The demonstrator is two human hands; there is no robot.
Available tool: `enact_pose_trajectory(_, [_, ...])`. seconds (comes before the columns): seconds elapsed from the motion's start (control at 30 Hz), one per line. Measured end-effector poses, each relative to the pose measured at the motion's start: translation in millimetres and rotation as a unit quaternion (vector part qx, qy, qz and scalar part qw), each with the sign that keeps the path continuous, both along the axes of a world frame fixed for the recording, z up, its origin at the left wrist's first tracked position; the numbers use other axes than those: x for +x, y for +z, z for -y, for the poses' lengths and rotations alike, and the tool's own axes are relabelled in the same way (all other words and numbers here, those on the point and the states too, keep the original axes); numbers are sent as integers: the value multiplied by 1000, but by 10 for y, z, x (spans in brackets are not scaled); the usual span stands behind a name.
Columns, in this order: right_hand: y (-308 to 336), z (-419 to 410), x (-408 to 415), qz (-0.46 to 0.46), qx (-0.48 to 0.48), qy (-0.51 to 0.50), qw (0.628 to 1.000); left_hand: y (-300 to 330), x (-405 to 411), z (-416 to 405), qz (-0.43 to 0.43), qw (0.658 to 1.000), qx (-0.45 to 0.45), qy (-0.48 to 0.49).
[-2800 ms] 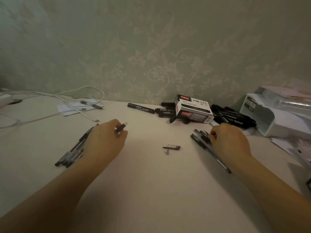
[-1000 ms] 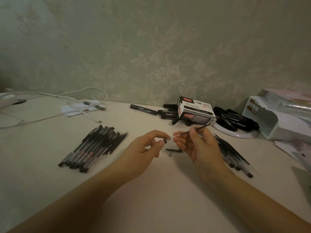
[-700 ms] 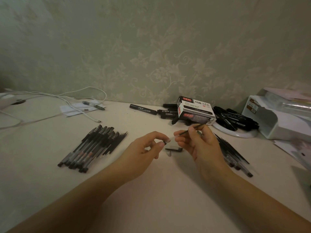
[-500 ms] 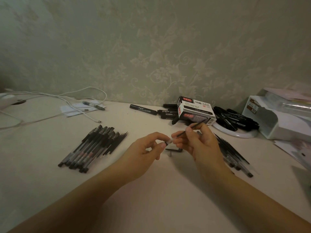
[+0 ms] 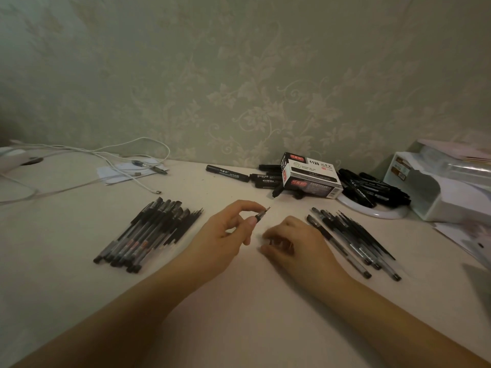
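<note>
- Fingers (image 5: 241, 204) of our left hand (image 5: 223, 235) pinch a slim dark pen (image 5: 259, 215) just below its silver metal point, thumb and forefinger closed on it. The point aims up and away toward the wall.
- That pen is held off the pale desk (image 5: 239, 314), between the two piles. We cannot tell how much of its barrel runs back through the palm.
- Our right hand (image 5: 295, 243) sits low on the desk just beside the left, its fingers curled down and under. The knuckles hide what lies beneath, so we cannot tell whether they hold anything.
- On our left lies a tidy row of clear-barrelled pens with black caps (image 5: 143, 235). On our right a looser fan of similar pens (image 5: 350, 240) lies just beside the right hand.
- Farther back stand a black-and-white cardboard marker box (image 5: 310, 176), thick black markers (image 5: 372, 187) heaped on a round white dish (image 5: 372, 214), a white cable (image 5: 119, 158) and a white plastic organiser (image 5: 438, 197).
- We judge the step in hand to be finishing one pen. Its point is bare, and the right hand seems to be down on the desk for a small part, likely a cap.
- The next move calls for a fine pinch on that small piece, then lining it up with the point. It should be pushed on straight while the left hand holds the barrel firm.
</note>
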State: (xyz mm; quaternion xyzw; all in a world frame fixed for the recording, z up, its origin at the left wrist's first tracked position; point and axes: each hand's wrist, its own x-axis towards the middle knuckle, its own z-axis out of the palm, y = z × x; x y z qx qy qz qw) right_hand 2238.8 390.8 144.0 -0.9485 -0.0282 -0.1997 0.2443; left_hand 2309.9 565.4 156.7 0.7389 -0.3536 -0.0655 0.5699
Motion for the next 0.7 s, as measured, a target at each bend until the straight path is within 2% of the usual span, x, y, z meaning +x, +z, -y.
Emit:
enact_pose_trajectory(0.1, [-14,20,17,7,12,-8,1000,-8,2,-6,17,1000,22,2])
enact_pose_trajectory(0.17, [15,53,20,26,138,-33,990,-12,7,-13,26,999,44,6])
enact_pose_trajectory(0.23, [65,95,28,37,301,-43,952,-15,10,-17,29,998,63,4])
enact_pose_trajectory(0.3, [106,112,27,41,379,-32,924,-14,-1,-13,37,996,82,-2])
enact_pose_trajectory(0.5, [94,22,18,14,392,51,918,-15,-15,-16,44,994,97,-17])
enact_pose_trajectory(0.7, [102,79,14,44,425,17,904,4,-10,-16,50,994,98,-13])
